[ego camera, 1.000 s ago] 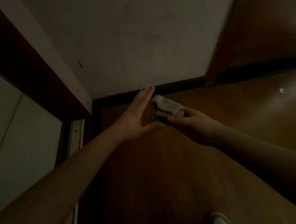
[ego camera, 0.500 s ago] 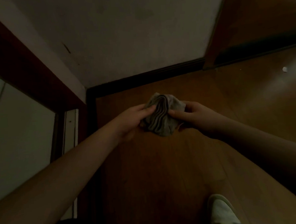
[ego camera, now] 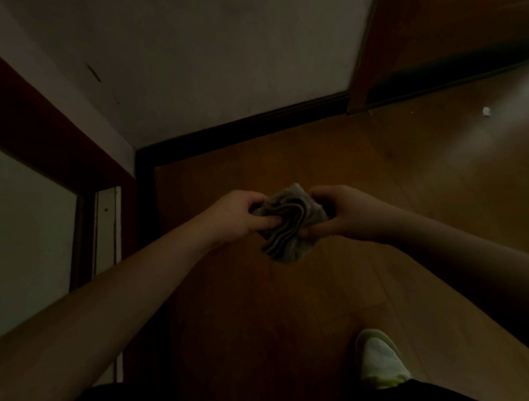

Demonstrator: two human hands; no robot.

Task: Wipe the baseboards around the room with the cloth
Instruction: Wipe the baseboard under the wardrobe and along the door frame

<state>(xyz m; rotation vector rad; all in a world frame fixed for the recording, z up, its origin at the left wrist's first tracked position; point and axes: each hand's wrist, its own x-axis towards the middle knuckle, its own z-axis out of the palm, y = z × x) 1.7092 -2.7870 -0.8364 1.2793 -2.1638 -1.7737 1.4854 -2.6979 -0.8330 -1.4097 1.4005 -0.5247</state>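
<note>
A folded grey cloth hangs in the air above the wooden floor, held from both sides. My left hand grips its left edge with curled fingers. My right hand pinches its right edge. The dark baseboard runs along the foot of the pale wall ahead, well beyond the hands, and turns the corner down the left side. The room is dim.
A wooden door panel stands at the upper right. A dark red frame with a pale panel lies at the left. A small white scrap sits on the floor at right. My light shoe shows at the bottom.
Both hands drew the cloth back from the baseboard toward me. My left hand went from flat beside the cloth to gripping it.
</note>
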